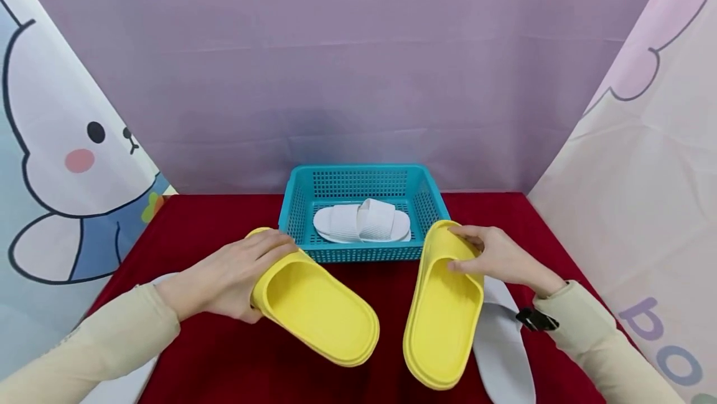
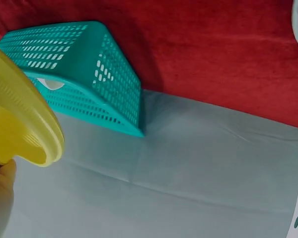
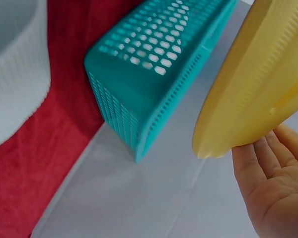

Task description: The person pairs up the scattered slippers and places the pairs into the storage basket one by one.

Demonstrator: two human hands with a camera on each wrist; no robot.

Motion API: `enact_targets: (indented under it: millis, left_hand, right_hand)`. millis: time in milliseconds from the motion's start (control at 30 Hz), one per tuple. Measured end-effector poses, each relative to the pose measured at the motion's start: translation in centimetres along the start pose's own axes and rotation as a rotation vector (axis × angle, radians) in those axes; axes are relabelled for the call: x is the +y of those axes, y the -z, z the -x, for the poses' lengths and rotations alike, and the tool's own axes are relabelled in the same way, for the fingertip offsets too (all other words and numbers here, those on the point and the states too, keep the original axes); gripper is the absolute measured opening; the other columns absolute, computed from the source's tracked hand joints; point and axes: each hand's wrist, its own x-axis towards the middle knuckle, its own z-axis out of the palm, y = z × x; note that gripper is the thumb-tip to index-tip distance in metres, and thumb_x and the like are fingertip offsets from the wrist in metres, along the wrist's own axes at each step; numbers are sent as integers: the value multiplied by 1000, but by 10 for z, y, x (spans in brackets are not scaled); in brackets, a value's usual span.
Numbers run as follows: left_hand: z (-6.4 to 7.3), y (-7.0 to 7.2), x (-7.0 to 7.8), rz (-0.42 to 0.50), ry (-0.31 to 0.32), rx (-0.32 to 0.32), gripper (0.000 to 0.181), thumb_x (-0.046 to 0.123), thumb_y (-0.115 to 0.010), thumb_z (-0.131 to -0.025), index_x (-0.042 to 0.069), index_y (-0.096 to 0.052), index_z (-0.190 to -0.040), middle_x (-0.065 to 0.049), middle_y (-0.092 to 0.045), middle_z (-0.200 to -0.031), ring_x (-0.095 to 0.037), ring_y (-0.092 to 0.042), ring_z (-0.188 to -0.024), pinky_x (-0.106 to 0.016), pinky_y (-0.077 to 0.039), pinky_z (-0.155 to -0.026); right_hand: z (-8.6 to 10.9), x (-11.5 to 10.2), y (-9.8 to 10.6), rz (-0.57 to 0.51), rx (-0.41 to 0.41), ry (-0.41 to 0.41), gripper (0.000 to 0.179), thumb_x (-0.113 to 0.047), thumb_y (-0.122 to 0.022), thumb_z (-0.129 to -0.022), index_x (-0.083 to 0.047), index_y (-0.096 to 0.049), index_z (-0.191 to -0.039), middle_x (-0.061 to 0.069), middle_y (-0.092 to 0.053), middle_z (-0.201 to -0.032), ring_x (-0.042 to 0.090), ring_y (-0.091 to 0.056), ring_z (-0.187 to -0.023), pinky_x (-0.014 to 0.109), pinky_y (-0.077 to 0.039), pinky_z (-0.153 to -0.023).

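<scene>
My left hand (image 1: pixel 232 279) grips a yellow slipper (image 1: pixel 325 320) by its strap end, with the sole tilted down toward the right. In my right hand (image 1: pixel 501 258) is another yellow slipper (image 1: pixel 445 323), pinched at the strap with the thumb at the foot opening. Both slippers are held up above the red cloth, in front of a teal plastic basket (image 1: pixel 364 256). Inside the basket lies a pair of white slippers (image 1: pixel 378 220). The left wrist view shows part of a yellow slipper (image 2: pixel 25 114) at its left edge; the right wrist view shows the other slipper (image 3: pixel 253 84) beside the fingers.
A light grey slipper (image 1: pixel 504 348) lies on the red cloth (image 1: pixel 224 360) under the right forearm. Another pale slipper (image 1: pixel 120 385) is partly hidden by the left sleeve. A purple curtain (image 1: pixel 358 68) hangs behind the basket, with printed cloths at both sides.
</scene>
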Motion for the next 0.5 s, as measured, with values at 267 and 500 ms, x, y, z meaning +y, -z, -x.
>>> enact_targets:
  millis: [267, 500]
  left_hand:
    - [-7, 4, 0, -50, 114, -26, 105, 49, -83, -39, 9, -43, -127, -6, -48, -125, -22, -41, -118, -41, -47, -93]
    - [-17, 3, -1, -62, 223, 52, 101, 46, -83, -40, 12, -44, -126, -7, -49, -120, -23, -42, -113, -42, -46, -91]
  right_hand:
    - [-9, 0, 16, -2, 52, -36, 74, -41, -72, -74, -2, -46, -132, 14, -59, -116, 28, -58, -101, 33, -55, -77]
    - [-16, 1, 24, 5, 100, -70, 72, -44, -70, -75, -4, -47, -132, 15, -59, -116, 30, -57, -102, 36, -55, -77]
